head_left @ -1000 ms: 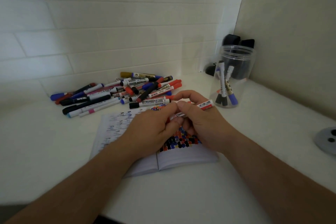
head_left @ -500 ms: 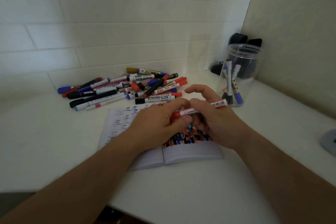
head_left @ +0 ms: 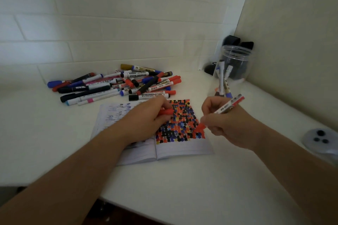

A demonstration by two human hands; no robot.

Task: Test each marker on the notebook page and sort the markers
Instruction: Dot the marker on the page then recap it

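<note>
Now 2 hands: right hand holds 1 red marker.

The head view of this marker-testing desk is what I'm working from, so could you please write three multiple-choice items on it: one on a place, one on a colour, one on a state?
1. Where is the clear jar?
A. Right of the marker pile
B. On the notebook
C. Left of the pile

2. What colour is the cap in the left hand?
A. Blue
B. Red
C. Black

3. The marker in the right hand is:
A. Capped
B. In the jar
C. Uncapped, tip at the page

Answers: 1 A, it stands by the right wall; 2 B, red shows between the fingers; 3 C, its red tip is bare.
</note>
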